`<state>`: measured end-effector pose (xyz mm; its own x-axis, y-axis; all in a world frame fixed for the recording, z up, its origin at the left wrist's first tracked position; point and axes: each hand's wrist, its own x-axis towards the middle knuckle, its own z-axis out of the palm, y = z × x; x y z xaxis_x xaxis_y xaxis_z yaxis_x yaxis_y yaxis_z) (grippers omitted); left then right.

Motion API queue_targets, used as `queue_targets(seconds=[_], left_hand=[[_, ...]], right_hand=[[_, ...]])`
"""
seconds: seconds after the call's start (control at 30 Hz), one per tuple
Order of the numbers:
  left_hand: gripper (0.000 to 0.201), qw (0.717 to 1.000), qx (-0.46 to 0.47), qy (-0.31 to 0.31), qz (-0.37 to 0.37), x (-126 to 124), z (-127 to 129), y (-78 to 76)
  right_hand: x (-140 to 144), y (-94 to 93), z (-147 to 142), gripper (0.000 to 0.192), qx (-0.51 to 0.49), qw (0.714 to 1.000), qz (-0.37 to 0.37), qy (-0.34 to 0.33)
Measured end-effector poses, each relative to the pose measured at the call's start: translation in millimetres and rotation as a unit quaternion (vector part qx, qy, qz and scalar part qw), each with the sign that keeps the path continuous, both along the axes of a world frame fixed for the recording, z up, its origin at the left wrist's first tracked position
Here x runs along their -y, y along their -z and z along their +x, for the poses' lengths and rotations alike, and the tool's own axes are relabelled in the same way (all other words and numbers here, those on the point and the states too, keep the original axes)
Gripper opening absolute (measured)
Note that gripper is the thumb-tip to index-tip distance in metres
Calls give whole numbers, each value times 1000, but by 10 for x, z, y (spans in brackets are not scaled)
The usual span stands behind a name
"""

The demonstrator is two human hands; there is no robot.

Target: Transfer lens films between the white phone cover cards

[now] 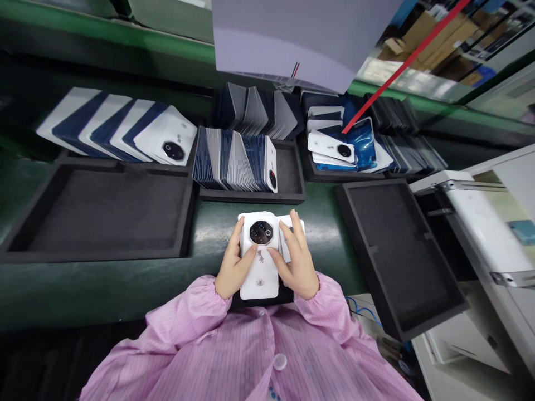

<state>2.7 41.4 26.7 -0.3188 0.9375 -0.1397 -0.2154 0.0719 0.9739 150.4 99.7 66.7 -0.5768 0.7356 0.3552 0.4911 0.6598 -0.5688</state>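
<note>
We're looking straight down at the green bench (217,223), and near its front edge, dead centre, both hands are on a white phone back cover (259,262) with a dark octagonal camera panel near its top. The left hand (232,266) is wrapped around the cover's left edge, fingers curled closed on it, thumb pressing on the face just below the camera panel. The right hand (297,262) mirrors it on the right side, thumb on the face, fingers laid flat over a second white cover (292,229) that peeks out just beside and partly under the first. Both hands are gripping, then, and the pair of covers sits between them. Pink striped sleeves (188,317) frame the bottom of the view.

To the left, near the bench's front-left corner, we see a shallow black foam tray (33,223), and behind it a fanned row of white and navy covers (121,131). Directly behind the hands, toward the back edge, another black tray (292,178) holds covers standing on edge (234,161). Back right, there's a loose pile of covers (334,147), one face up. On the right side a black tray (401,250) lies at an angle, touching a white machine (480,223).
</note>
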Motion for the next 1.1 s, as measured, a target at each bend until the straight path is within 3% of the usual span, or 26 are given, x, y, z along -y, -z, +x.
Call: queue_targets(seconds=[0.43, 0.63, 1.0, 1.1], left_hand=[[65, 1000, 7, 3, 2, 3, 3, -4], [66, 1000, 22, 1, -1, 4, 9, -11], [68, 1000, 31, 2, 3, 0, 11, -22], [68, 999, 38, 6, 1, 5, 12, -20]], right_hand=[[5, 43, 24, 53, -27, 997, -63, 23], [11, 79, 28, 67, -26, 984, -172, 34], [12, 69, 18, 62, -35, 983, -178, 28], [20, 76, 13, 62, -51, 974, -217, 39]])
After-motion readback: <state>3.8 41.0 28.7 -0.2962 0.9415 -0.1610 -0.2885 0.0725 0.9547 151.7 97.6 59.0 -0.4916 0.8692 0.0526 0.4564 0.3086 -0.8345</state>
